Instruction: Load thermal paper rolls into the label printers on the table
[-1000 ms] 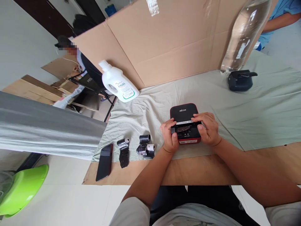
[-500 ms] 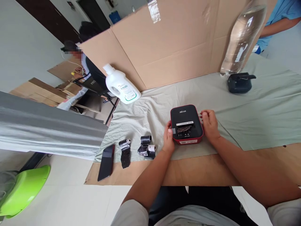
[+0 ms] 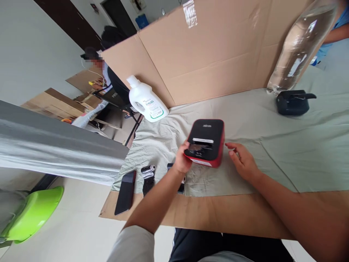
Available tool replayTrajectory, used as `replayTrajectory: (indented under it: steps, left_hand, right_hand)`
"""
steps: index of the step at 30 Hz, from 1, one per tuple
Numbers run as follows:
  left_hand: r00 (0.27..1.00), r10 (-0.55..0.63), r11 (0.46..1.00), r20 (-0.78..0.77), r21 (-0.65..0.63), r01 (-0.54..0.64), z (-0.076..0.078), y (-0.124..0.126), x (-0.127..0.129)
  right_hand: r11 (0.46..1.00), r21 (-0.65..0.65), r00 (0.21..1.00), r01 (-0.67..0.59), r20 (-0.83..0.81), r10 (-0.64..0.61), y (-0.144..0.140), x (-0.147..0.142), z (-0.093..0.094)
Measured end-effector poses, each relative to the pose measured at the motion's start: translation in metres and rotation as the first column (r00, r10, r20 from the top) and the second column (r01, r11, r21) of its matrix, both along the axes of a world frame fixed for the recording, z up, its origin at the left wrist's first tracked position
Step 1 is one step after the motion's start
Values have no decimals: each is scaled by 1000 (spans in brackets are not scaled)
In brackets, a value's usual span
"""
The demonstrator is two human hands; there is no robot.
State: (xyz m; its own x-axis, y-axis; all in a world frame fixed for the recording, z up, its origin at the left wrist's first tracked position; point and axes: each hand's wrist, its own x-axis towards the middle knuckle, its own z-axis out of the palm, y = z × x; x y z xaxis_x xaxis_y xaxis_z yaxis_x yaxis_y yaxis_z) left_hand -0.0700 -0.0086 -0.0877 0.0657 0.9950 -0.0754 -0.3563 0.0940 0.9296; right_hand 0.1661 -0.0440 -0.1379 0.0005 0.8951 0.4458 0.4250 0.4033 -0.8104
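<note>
**Left hand lifts printer by near-left corner, right hand open beside it**

Left hand (image 3: 181,162) fingers pinch the near-left corner of the small black-and-red printer (image 3: 205,142), thumb side on the front edge; exact finger wrap is partly hidden under the body. That one-corner grip looks like why the printer sits tilted, near edge raised off the cloth, top face turned toward the camera. Right hand (image 3: 242,162) hovers just right of the printer, not touching, fingers loosely spread and slightly curled, palm down over the green cloth (image 3: 286,145), likely ready to steady it.

Printer orientation: long axis runs from the fingers away toward the cardboard wall (image 3: 212,54), leaning a bit to the right. Red front edge with white label faces the person; paper slot strip runs crosswise on top.

Outward from the left fingers: a black roll (image 3: 148,176) just left of the wrist, another partly hidden under the forearm, a dark phone (image 3: 125,192) farther left at the desk (image 3: 218,214) edge. Beyond: white detergent bottle (image 3: 147,102). Far right of the right hand: a dark device (image 3: 293,103) and a clear bottle (image 3: 300,47).
</note>
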Motion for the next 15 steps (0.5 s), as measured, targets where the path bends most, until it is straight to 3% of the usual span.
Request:
replayTrajectory:
  steps: [4, 7, 11, 15]
  left_hand:
    - [965, 225, 974, 133, 1, -227, 26, 71, -65]
    - [926, 358, 934, 117, -48, -355, 38, 118, -112]
    - [856, 516, 845, 12, -172, -507, 33, 155, -157]
    - [815, 578, 796, -43, -189, -575, 23, 167, -179]
  right_hand:
    - [990, -128, 990, -65, 116, 80, 3, -2, -8]
    - [988, -135, 977, -72, 189, 97, 7, -2, -11]
    - [990, -109, 960, -86, 256, 111, 9, -3, -11]
    - [990, -110, 955, -90, 273, 118, 9, -3, -11]
